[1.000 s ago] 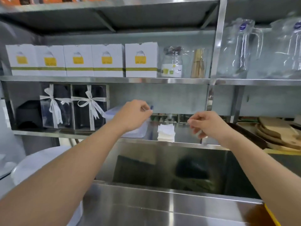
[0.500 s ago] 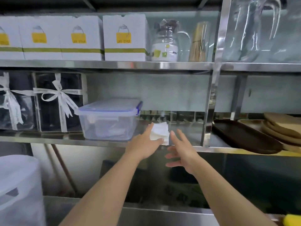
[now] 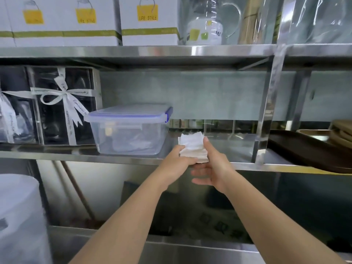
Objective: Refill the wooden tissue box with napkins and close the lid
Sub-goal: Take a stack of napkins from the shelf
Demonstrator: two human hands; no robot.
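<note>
A stack of white napkins (image 3: 192, 147) sits at the front edge of the steel shelf (image 3: 114, 158), just right of a clear plastic container. My left hand (image 3: 179, 161) grips the stack's left side from below. My right hand (image 3: 213, 164) presses against its right side, thumb up along the stack and fingers spread beneath it. Both hands hold the stack together. No wooden tissue box is in view.
A clear lidded container (image 3: 129, 128) stands left of the napkins. Black gift boxes with white ribbons (image 3: 62, 105) stand further left. Dark trays (image 3: 308, 149) lie on the shelf at right. White boxes (image 3: 148, 21) and a wrapped jug (image 3: 207, 25) fill the upper shelf. A white bin (image 3: 19, 216) is lower left.
My view moved closer to the shelf. Both hands dropped from the container's lid to the napkin stack and closed around it from both sides.
</note>
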